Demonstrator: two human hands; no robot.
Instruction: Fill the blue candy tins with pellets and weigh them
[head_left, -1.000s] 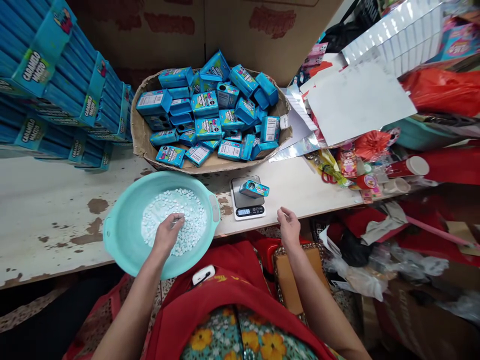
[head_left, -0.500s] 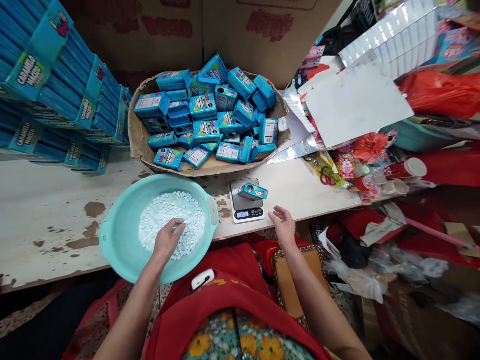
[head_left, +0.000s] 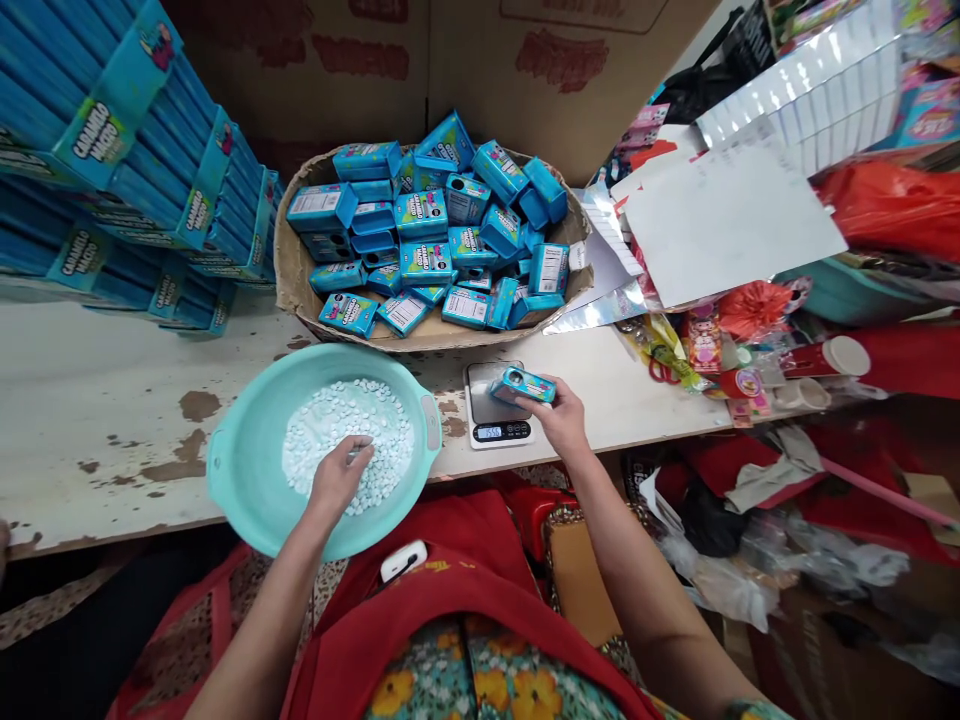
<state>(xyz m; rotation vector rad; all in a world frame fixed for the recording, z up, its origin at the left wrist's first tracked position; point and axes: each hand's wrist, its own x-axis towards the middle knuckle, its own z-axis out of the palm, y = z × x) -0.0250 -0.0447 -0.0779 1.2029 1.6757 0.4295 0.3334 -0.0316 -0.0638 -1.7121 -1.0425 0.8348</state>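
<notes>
At left, one turquoise basin (head_left: 259, 440) held white tablets (head_left: 319, 415) too many to count; among them the left hand (head_left: 342, 475) had its grip curled, and whether it pinched any could not be told. Rightward, one digital scale (head_left: 486, 402) stood on the tabletop (head_left: 112, 370), one blue candy box (head_left: 526, 384) over its platform, long axis roughly left to right. The nearer right hand (head_left: 562, 418) pinched its right end, the box extending leftward from that grip.
</notes>
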